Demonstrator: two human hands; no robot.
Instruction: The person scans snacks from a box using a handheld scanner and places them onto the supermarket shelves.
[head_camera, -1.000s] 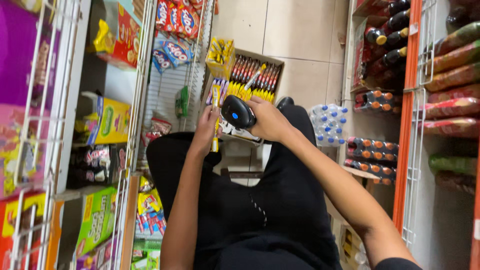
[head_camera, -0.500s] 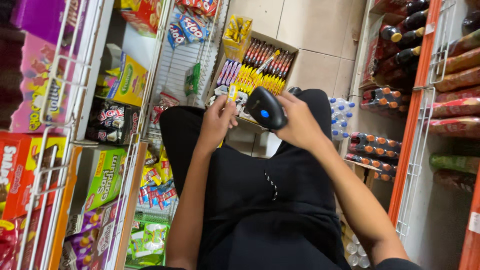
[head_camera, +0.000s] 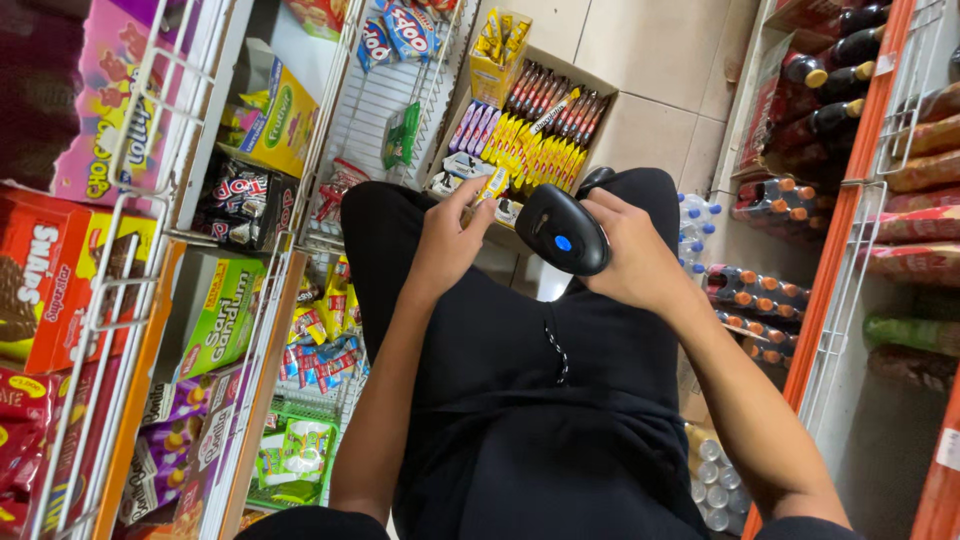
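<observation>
Scanner (head_camera: 562, 229) in right hand (head_camera: 632, 255)

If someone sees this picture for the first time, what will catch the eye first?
First, the black handheld scanner with a blue button, held in the right hand at the centre. Beside it, the left hand pinches a yellow snack bar over a cardboard box of bars on the floor. Bright snack shelves fill the left side.

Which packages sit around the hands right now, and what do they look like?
Slim yellow snack bar: pinched in the left hand.
Black handheld scanner: held in the right hand, blue button on top.
Open brown cardboard carton: on the floor ahead, rows of yellow, red and purple bars.
Green flat box: left shelf.
</observation>
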